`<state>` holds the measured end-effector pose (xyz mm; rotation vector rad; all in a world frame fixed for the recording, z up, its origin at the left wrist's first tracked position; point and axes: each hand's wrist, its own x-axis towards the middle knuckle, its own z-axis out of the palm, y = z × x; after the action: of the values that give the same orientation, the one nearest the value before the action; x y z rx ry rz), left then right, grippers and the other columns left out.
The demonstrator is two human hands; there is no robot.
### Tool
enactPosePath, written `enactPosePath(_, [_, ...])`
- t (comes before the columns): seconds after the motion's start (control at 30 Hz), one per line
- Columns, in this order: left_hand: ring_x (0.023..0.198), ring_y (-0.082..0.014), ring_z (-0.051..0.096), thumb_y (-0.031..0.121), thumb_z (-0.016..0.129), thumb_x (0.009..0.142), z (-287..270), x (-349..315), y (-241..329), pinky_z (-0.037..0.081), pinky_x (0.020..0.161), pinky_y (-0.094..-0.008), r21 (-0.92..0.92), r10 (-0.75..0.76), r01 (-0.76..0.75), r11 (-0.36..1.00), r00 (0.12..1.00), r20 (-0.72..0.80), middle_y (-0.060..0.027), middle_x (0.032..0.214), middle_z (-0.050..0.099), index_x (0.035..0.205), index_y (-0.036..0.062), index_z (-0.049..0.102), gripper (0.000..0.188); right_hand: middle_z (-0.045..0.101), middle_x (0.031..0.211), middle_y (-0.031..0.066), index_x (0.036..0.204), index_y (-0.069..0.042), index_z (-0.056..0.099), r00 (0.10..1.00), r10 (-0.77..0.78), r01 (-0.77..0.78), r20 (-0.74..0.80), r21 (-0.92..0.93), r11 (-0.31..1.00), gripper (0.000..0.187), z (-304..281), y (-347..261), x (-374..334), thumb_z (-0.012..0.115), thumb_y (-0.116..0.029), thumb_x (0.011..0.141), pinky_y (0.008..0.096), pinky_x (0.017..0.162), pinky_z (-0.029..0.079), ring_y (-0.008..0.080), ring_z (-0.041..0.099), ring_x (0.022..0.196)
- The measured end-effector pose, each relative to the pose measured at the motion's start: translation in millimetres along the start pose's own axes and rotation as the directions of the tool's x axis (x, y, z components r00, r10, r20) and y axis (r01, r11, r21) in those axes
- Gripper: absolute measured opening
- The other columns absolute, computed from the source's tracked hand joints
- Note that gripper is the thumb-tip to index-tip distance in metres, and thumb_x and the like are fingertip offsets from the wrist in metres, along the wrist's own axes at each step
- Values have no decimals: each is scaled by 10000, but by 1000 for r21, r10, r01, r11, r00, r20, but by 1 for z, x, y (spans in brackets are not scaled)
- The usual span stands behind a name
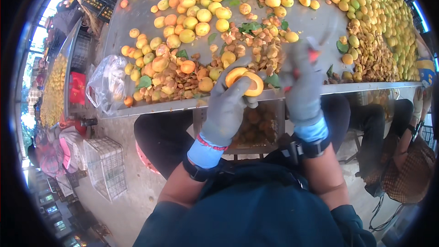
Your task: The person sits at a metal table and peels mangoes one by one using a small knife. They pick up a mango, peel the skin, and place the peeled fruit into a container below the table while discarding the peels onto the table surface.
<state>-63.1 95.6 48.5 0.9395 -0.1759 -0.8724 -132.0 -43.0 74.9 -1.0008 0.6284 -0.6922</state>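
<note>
Over the table's front edge, my gloved left hand [227, 106] grips an apricot [254, 85] that is split into two halves, with orange flesh and a hollow middle facing up. My gloved right hand [303, 92], smeared by motion, is closed around a tool with red parts [313, 55]. A blurred greyish end of it points up and away; its exact kind is unclear. Just beyond my hands lies a heap of brown pits and scraps [270, 45]. Whole yellow apricots [187, 23] and some green leaves are spread around it on the metal table [320, 23].
A clear plastic bag [107, 84] hangs at the table's left corner. A white crate [105, 167] stands on the floor at left. Below the table, a container of fruit [256, 126] sits between my knees. Another person's arm [404, 142] is at the right.
</note>
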Motion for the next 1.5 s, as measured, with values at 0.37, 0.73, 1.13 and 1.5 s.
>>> enactPosePath(0.37, [765, -106, 562, 191, 465, 985, 28, -10, 4, 457, 609, -217, 275, 136, -131, 952, 991, 0, -77, 985, 578, 1377, 5, 413, 437, 268, 465, -55, 723, -113, 493, 949, -212, 134, 233, 309, 941, 422, 27, -20, 7, 401, -394, 1023, 224, 357, 221, 66, 232, 364])
enactPosePath(0.73, [674, -50, 503, 208, 505, 949, 38, 20, -1, 411, 511, -195, 325, 292, -246, 913, 951, -102, -30, 957, 571, 1218, 13, 528, 333, 270, 505, -71, 693, -126, 474, 992, 11, -77, 129, 518, 852, 447, 34, -9, 22, 426, -437, 1011, 215, 386, 224, 46, 237, 397])
enactPosePath(1.13, [703, -90, 552, 319, 416, 1013, 12, 68, -27, 405, 491, -208, 431, 166, -85, 898, 974, -153, -77, 980, 619, 1283, 42, 519, 400, 322, 580, -76, 851, -98, 536, 959, 265, -122, -105, 687, 716, 365, 14, 50, 100, 471, -427, 995, 234, 459, 323, 55, 319, 488])
enactPosePath(1.5, [740, -71, 557, 82, 535, 889, 2, 66, -8, 469, 643, -226, 443, 88, -23, 896, 988, -126, -31, 943, 636, 1145, 32, 613, 273, 624, 646, 20, 871, -48, 671, 990, 139, -136, 11, -157, 978, 305, -5, 27, 53, 599, -335, 947, 202, 380, 329, 58, 429, 388])
